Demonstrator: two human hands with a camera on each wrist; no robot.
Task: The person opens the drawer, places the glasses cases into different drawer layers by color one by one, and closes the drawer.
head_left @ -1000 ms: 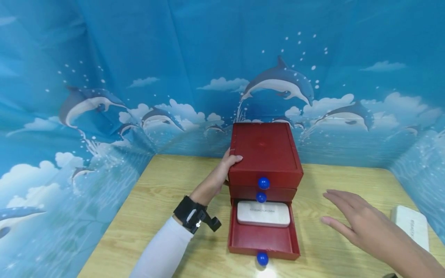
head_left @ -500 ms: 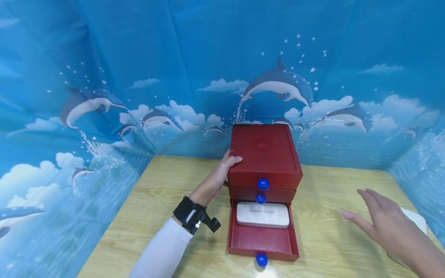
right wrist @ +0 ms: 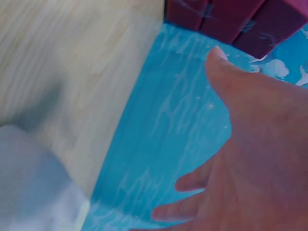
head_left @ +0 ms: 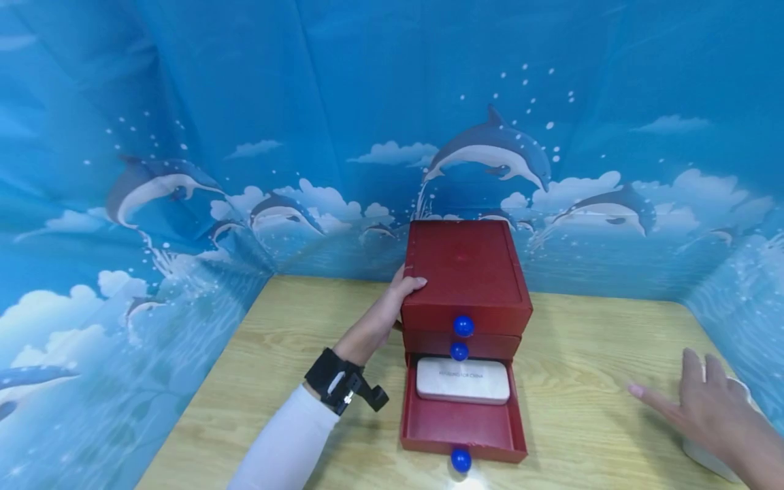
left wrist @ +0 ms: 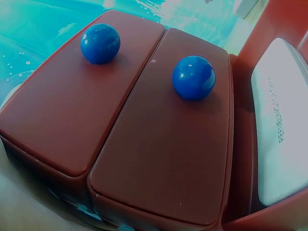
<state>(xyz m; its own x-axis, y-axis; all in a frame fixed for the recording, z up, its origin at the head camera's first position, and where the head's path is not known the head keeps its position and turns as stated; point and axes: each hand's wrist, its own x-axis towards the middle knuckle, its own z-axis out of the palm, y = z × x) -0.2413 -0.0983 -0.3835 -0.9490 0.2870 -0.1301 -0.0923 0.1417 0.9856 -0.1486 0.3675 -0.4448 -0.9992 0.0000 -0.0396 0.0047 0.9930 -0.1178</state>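
A small red drawer cabinet [head_left: 467, 265] with blue ball knobs stands on the table, its bottom drawer [head_left: 459, 420] pulled out. Inside that drawer, toward the back, lies a white glasses-type case [head_left: 463, 384] with dark lettering. My left hand [head_left: 390, 304] holds the cabinet's left side, thumb over the top edge; its other fingers are mostly hidden. Off to the right, my right hand [head_left: 713, 401] is spread, over a second white case [head_left: 709, 461] that it largely covers in the head view. In the right wrist view, this case [right wrist: 33, 183] shows apart from the fingers.
The light wooden table [head_left: 588, 381] meets a blue dolphin-print curtain [head_left: 343, 122] behind and at both sides. Two upper drawers remain pushed in, with blue knobs [left wrist: 193, 78] on their fronts. The pulled-out drawer juts toward the table's near side.
My right hand has moved right, from beside the cabinet to over the second white case, with its fingers spread. My left hand keeps its hold on the cabinet.
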